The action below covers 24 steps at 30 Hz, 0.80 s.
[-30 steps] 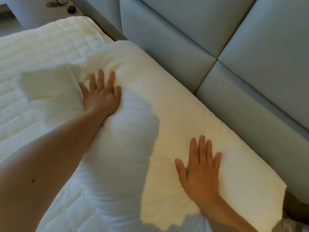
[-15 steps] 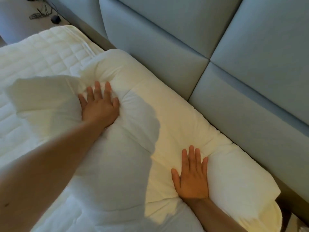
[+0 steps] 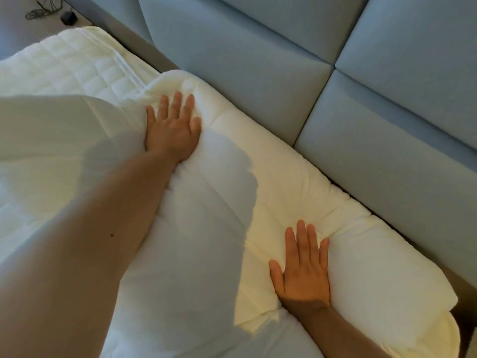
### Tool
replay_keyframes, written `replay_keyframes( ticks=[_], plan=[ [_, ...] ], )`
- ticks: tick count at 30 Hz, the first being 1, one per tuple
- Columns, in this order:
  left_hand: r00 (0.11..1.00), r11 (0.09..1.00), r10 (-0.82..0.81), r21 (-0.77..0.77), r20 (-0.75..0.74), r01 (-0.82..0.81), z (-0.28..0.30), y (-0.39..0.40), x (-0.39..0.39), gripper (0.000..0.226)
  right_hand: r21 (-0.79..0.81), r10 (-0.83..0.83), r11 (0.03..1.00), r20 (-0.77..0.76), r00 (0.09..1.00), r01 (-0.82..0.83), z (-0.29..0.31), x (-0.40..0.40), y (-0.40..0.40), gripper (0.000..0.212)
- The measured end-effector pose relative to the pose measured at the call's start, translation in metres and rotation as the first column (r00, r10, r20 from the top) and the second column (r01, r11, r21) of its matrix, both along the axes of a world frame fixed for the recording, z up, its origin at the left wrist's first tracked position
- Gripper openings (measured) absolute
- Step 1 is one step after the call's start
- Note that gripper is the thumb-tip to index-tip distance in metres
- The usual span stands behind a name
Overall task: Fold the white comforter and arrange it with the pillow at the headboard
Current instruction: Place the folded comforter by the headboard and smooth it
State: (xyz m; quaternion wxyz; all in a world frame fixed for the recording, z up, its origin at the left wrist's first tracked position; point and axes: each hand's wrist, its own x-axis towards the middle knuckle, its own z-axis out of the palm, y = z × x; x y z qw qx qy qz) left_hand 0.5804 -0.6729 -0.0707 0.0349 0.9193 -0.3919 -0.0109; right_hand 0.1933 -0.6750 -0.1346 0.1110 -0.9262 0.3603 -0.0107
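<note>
The folded white comforter (image 3: 271, 177) lies as a long puffy roll along the grey-blue padded headboard (image 3: 374, 86). My left hand (image 3: 171, 127) presses flat into its far end with straight fingers. My right hand (image 3: 303, 267) presses flat into its near part, denting the fabric. A second white soft layer (image 3: 51, 151) bulges at the left under my left forearm; whether it is the pillow or more comforter I cannot tell.
A quilted white mattress cover (image 3: 72, 65) shows at the upper left. Beyond the bed's corner lie a tangle of cable (image 3: 36, 14) and a small black object (image 3: 68, 18) on a grey surface. A dark gap (image 3: 462, 293) runs along the bed's right edge.
Both hands have shifted a little along the comforter toward the headboard and pressed deeper, so that it lies flatter. The left-hand white bulge has spread wider in view.
</note>
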Motion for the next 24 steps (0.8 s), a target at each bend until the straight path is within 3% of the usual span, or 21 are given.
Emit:
replay_keyframes(
  ticks=[3,6,9,11,14,19,22,24],
  plan=[
    [1.000,1.000,0.022,-0.016,-0.008,-0.022,-0.007,-0.003,-0.002,0.061,-0.028,-0.005,1.000,0.012,1.000,0.005,-0.009,0.002,-0.005,0.068],
    [0.999,0.999,-0.021,-0.034,-0.033,0.020,0.026,-0.001,-0.017,0.063,-0.020,0.002,1.000,0.003,1.000,-0.002,-0.008,0.000,-0.011,0.070],
    [0.979,0.997,-0.080,0.007,0.186,0.080,0.082,0.051,-0.023,0.063,0.008,-0.004,1.000,-0.032,0.999,0.004,-0.003,0.002,-0.013,0.073],
    [0.954,0.999,-0.001,0.045,0.299,-0.013,0.104,0.107,-0.015,0.064,0.011,-0.022,1.000,-0.069,0.997,0.023,0.008,0.005,-0.012,0.076],
    [0.974,0.964,0.212,0.149,0.077,-0.221,0.103,0.166,-0.014,0.071,0.067,0.002,0.998,-0.178,0.984,0.010,0.033,0.006,-0.003,0.081],
    [0.952,0.956,0.285,0.107,-0.115,-0.274,0.102,0.173,-0.024,0.072,0.160,0.019,0.987,-0.194,0.981,0.012,0.126,0.003,0.018,0.094],
    [0.948,0.957,0.287,0.092,-0.135,-0.276,0.096,0.188,-0.030,0.074,0.121,0.295,0.952,-0.122,0.948,-0.280,0.180,0.001,0.083,0.089],
    [0.949,0.958,0.282,0.088,-0.143,-0.272,0.093,0.194,-0.027,0.075,0.052,0.486,0.874,-0.117,0.866,-0.484,0.166,-0.012,0.132,0.082]
  ],
)
